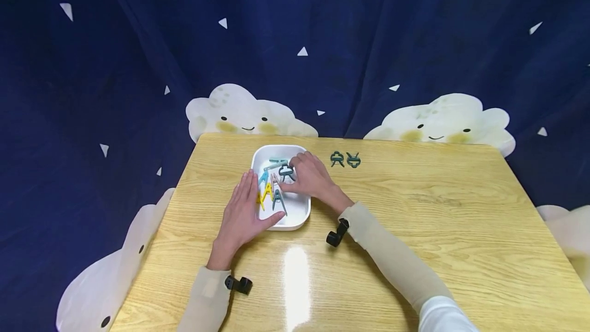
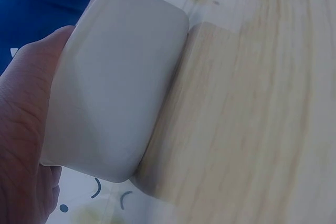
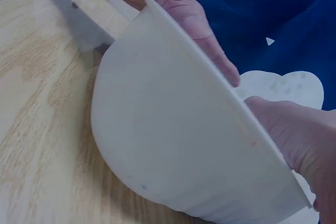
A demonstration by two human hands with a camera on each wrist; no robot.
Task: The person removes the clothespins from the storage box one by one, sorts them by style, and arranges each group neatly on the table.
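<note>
A white plastic basin (image 1: 302, 218) on the table holds several spring clips. Inside it lie a dark green clip (image 1: 286, 171), a grey-green clip (image 1: 278, 199), a yellow clip (image 1: 267, 192), a pink clip (image 1: 275, 180), a light blue clip (image 1: 264, 177) and pale green ones near the back. My left hand (image 1: 241, 209) rests over the basin's left and front rim, fingers straight and thumb spread. My right hand (image 1: 310, 175) reaches over the right rim, with finger and thumb about the dark green clip; whether they pinch it is unclear. Both wrist views show mostly the basin's outer wall (image 2: 121, 77).
Two more dark green clips, a left one (image 1: 337, 159) and a right one (image 1: 353, 160), lie side by side on the wooden table (image 1: 415, 209), right of the basin. A dark blue curtain (image 1: 295, 24) with clouds and white triangles hangs behind the table's back edge.
</note>
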